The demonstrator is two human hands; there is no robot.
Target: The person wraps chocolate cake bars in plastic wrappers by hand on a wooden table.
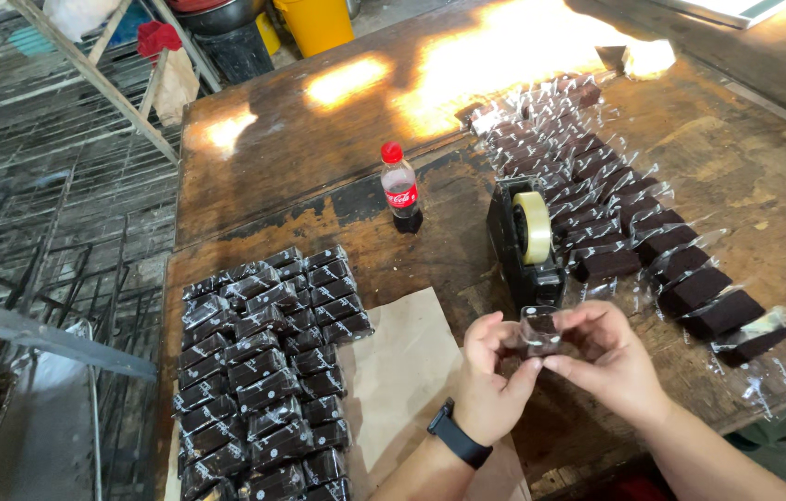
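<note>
My left hand [490, 376] and my right hand [611, 357] together hold a small dark brown bar in clear film [540, 332] just in front of a black tape dispenser [525, 243] with a roll of clear tape. My left wrist wears a black watch. Left of my hands, several wrapped dark bars [268, 371] lie packed in rows on brown paper [402, 371]. To the right, several bars on loose clear film [616, 199] lie in two long rows running away from me.
A small soda bottle with a red cap [399, 188] stands on the worn wooden table [319, 121]. Metal racks [50, 204] fill the floor at left. A yellow bucket [317, 23] and a black bin stand beyond the table's far edge.
</note>
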